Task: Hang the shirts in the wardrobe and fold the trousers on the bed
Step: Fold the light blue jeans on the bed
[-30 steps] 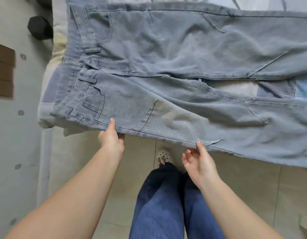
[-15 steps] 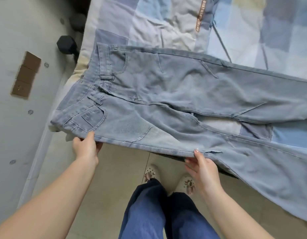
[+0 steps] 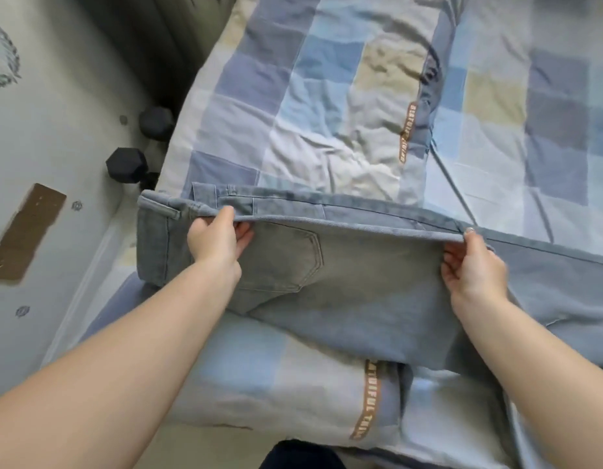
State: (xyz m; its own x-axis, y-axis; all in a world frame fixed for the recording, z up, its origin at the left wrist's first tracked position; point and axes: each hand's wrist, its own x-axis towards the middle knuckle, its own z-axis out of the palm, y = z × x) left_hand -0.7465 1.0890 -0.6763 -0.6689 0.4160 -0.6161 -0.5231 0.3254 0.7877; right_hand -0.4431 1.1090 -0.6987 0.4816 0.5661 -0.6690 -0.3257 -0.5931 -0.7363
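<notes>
Light blue jeans [image 3: 361, 286] lie across the bed [image 3: 327, 96], which has a checked blue, beige and white cover. The near leg is lifted and turned over the far leg, so a back pocket faces me. My left hand [image 3: 219, 242] pinches the raised side seam near the waistband at the left. Further along the leg, my right hand [image 3: 472, 265] pinches the same seam. The waistband points left towards the bed's edge, and the legs run off to the right out of view.
Two black dumbbells [image 3: 127, 164] stand on the pale floor beside the bed at the left. A brown cardboard strip [image 3: 26, 231] lies on the floor further left. My dark blue trouser leg [image 3: 300, 455] shows at the bottom edge.
Both hands have lifted the near leg's edge up and over towards the far leg. The jeans went from spread flat to half folded lengthwise. The view has moved in over the bed.
</notes>
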